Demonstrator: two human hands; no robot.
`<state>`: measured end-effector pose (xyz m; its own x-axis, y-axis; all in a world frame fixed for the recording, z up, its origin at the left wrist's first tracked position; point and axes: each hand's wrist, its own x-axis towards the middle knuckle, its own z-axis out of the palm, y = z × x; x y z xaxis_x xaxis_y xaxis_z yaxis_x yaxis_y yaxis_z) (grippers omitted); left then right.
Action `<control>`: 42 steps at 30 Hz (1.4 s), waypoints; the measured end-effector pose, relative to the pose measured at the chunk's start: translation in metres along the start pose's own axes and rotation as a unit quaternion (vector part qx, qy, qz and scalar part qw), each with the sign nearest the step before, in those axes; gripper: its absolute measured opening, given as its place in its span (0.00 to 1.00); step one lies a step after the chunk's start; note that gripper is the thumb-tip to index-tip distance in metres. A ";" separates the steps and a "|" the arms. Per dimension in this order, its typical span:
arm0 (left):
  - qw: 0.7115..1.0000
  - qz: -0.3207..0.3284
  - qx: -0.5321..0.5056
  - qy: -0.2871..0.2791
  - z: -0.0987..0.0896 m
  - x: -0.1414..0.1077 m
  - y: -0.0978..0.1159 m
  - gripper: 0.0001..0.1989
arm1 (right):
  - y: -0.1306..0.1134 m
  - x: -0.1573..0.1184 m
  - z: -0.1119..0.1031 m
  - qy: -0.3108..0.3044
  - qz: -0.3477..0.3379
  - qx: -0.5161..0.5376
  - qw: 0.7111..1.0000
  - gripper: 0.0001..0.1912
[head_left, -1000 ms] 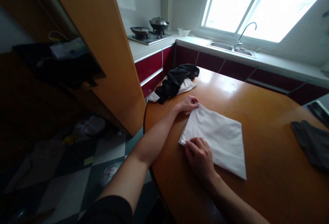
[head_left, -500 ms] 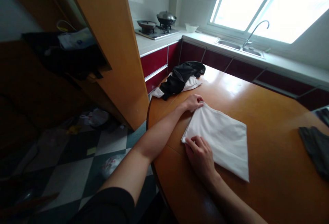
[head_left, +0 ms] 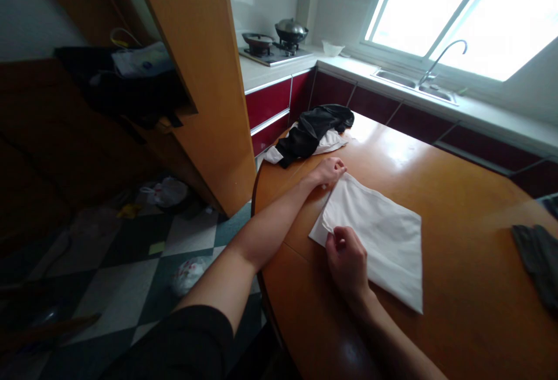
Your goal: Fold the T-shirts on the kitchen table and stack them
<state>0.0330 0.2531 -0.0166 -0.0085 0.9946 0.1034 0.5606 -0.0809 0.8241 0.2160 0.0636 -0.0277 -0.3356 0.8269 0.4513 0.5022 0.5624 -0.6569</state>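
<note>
A folded piece of white cloth [head_left: 379,229] lies flat on the brown wooden table [head_left: 471,240]; I cannot tell what kind of garment or cloth it is. At its far left corner my left hand [head_left: 329,171] is closed, pinching the edge between thumb and fingers. My right hand [head_left: 349,258] grips the near left corner and holds the top layer slightly raised, with a lower layer showing beneath it on the tabletop.
A heap of black and white clothes [head_left: 318,130] rests at the table's far left edge. Dark folded fabric [head_left: 538,258] lies on the right. Behind are a stove with a lidded wok [head_left: 291,30] and a sink [head_left: 396,78]. Plastic bags [head_left: 189,275] sit on the checkered floor.
My right hand has lifted the top layer of the white cloth's near corner and moved it slightly right, uncovering the layer below. My left hand stays at the far corner. The view has shifted slightly.
</note>
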 end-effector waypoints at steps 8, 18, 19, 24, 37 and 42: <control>0.993 -0.110 -0.007 -0.037 -0.018 -0.010 0.013 0.20 | -0.001 0.000 -0.007 0.021 0.128 0.063 0.990 0.05; 0.965 -0.180 -0.074 -0.176 -0.020 -0.018 0.028 0.32 | -0.004 -0.004 -0.021 0.165 0.153 0.136 0.965 0.08; 0.961 -0.181 -0.080 -0.191 -0.020 -0.018 0.029 0.33 | -0.005 -0.004 -0.022 0.172 0.150 0.135 0.964 0.08; 0.948 -0.188 -0.164 -0.197 -0.019 -0.024 0.031 0.29 | -0.006 -0.005 -0.020 0.163 0.144 0.153 0.964 0.08; 0.965 -0.093 -0.233 -0.071 0.001 -0.022 0.034 0.08 | -0.008 -0.006 -0.010 0.046 -0.060 0.022 0.997 0.05; 0.975 -0.042 -0.215 -0.028 0.009 -0.012 0.024 0.06 | -0.010 0.001 -0.004 0.022 -0.132 -0.024 0.991 0.08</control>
<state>0.0541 0.2395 -0.0036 0.0127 0.9999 0.0052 0.1600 -0.0072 0.9871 0.2142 0.0589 -0.0182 -0.4262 0.6491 0.6301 0.4391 0.7574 -0.4833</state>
